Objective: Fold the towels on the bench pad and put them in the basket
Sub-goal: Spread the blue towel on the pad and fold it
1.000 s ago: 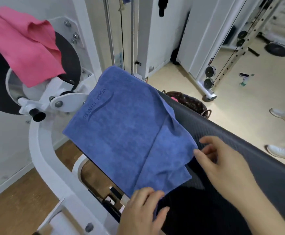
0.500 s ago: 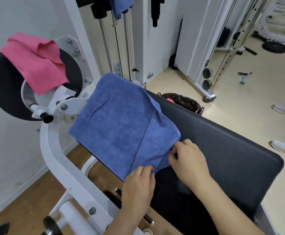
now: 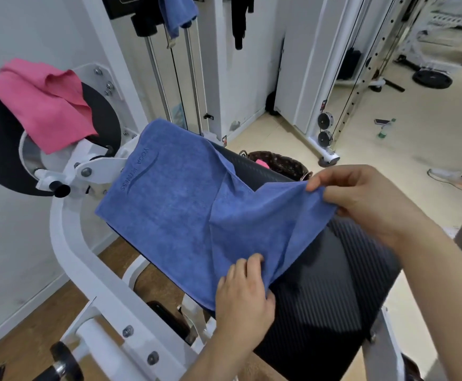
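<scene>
The blue towel (image 3: 177, 204) lies on the black bench pad (image 3: 334, 284) in the middle of the frame. Part of it hangs over the pad's left edge. The words on it face up near the upper left corner of the towel.

The right hand (image 3: 367, 199) is at the right of the frame. It pinches one corner of the towel between thumb and fingers and holds it up off the pad. The left hand (image 3: 243, 295) is at the bottom middle. Its fingers curl around the near edge of the towel and grip it.

The step looks like making a fold. To do it well, both hands should keep the cloth pulled tight, so it has no bumps. The lifted corner should go over to meet the far corner, edge on edge. Then a flat hand can press the fold smooth.

The basket (image 3: 284, 163) sits on the floor behind the pad, just above the middle of the frame. Something pink shows inside it. A pink towel (image 3: 40, 105) is draped over the round part of the machine at the upper left, so it probably needs folding too.
</scene>
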Tool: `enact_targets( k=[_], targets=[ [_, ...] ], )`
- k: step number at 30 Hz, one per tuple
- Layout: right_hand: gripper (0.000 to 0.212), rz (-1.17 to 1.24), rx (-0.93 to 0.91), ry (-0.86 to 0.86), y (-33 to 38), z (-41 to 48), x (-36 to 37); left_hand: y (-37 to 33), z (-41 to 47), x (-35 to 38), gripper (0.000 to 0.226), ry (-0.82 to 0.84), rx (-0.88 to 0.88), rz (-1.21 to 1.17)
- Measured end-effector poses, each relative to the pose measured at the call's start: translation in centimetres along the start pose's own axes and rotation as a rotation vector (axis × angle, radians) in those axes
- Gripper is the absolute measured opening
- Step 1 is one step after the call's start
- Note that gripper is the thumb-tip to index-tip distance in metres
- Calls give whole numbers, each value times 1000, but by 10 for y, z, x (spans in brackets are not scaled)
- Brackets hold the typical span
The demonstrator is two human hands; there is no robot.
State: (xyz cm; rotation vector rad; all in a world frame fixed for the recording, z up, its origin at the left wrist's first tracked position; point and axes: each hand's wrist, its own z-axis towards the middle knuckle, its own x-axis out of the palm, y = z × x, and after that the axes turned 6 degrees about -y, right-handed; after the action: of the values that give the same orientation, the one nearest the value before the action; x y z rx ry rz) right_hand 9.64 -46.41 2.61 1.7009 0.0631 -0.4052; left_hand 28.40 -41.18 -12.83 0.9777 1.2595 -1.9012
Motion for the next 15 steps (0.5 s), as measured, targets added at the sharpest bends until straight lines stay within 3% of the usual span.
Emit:
enact_targets(
  k=[3,6,10,13,15],
  targets=[
    [29,-367,-20,-145,-12,-2,-31,-1,-13,-6,41,-40,-10,-9],
    [30,-574,-36,-168,-22,-4,-47,-3,-30,-14,11,-177,93,20],
    [32,-696,-67,-253,-32,-7,-58,-15,-55,-18,31,-219,183,49],
    [32,-885,-102,-250,-47,-6,-61,-29,-67,-11,39,-85,157,75],
    [31,-1045,-116,-234,-60,-4,-63,-36,-70,1,29,25,179,127]
  ],
)
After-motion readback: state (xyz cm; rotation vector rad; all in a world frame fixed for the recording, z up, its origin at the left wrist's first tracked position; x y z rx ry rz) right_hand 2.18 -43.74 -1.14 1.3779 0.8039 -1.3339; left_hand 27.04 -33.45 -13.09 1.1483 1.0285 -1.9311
